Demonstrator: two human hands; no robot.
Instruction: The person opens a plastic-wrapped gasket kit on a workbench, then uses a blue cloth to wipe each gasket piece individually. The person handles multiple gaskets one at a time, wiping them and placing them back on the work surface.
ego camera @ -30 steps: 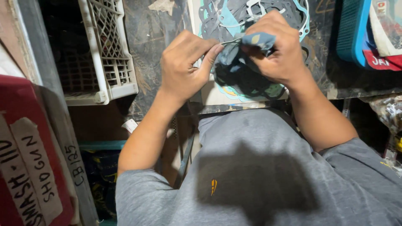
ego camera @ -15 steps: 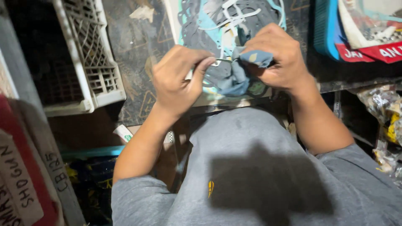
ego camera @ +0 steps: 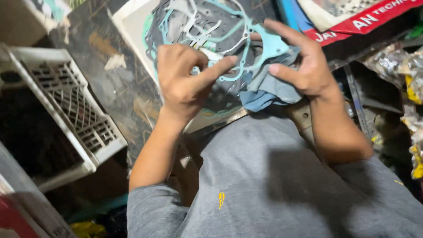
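At the far left, a white plastic crate (ego camera: 75, 119) with a lattice wall is lying tipped on its side, well apart from the hands. Next to it, a dark, worn bench (ego camera: 116, 75) is carrying a white card (ego camera: 134, 33) loaded with thin gaskets (ego camera: 198, 22) in teal and grey outlines.

The left hand (ego camera: 185, 83) is hovering above the card with the index finger extended to the right. Its grip is pinching the lower edge of a teal gasket (ego camera: 255, 48) between thumb and forefinger. The gasket is being held flat in the air, just above the card and between the two hands.

The right hand (ego camera: 304, 66) is supporting the opposite side of the same gasket. Its grip is closed on a blue-grey cloth (ego camera: 269, 90) bunched beneath the fingers, with the index finger lying across the top of the gasket.

Judged from this arrangement, the step in hand is separating or wiping one gasket from the stack. The next move is calling for light, even support at both edges, since so thin a ring is likely to bend or tear if it is pulled unevenly.

At the far right, blue and red printed packets (ego camera: 352, 17) are lying on the bench, and crinkled foil bags (ego camera: 407, 88) are hanging beside it.
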